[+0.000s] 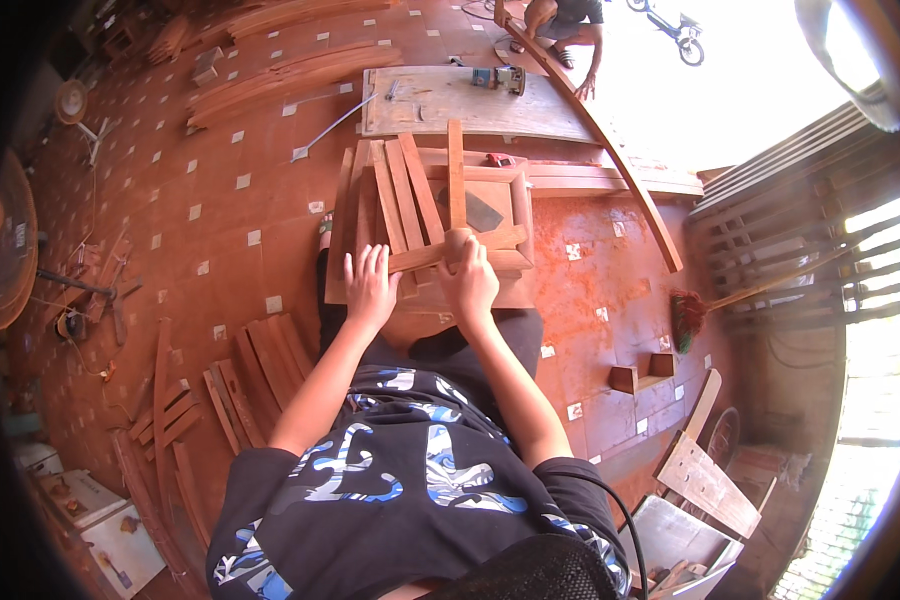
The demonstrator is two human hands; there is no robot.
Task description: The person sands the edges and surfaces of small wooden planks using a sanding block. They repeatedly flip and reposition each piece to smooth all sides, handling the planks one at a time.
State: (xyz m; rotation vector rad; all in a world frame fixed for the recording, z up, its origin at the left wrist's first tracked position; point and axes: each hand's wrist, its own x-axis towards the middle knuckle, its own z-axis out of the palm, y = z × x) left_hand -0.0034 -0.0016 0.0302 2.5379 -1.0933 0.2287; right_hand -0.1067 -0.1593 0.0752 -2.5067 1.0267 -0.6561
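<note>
A wooden strip (503, 240) lies crosswise before me on the low work surface. My left hand (370, 285) grips its left end, the fingers stretched up along the wood. Over the middle of the strip, my right hand (470, 287) has its fingers closed on a small rounded brown piece (457, 241), whose kind I cannot make out. Another strip (456, 170) points away from me, its near end by that piece. Several loose wooden strips (398, 195) lie just beyond my left hand. To the right sits a framed wooden panel (521, 200) with a dark grey flat patch (473, 212).
Beyond, a grey board (425, 100) carries a power tool (500, 80). Another person (560, 40) crouches there, holding a long wooden beam (610, 150). Timber stacks (290, 80) and cut boards (260, 370) lie leftward. A broom (689, 310) and a fan (10, 240) flank me.
</note>
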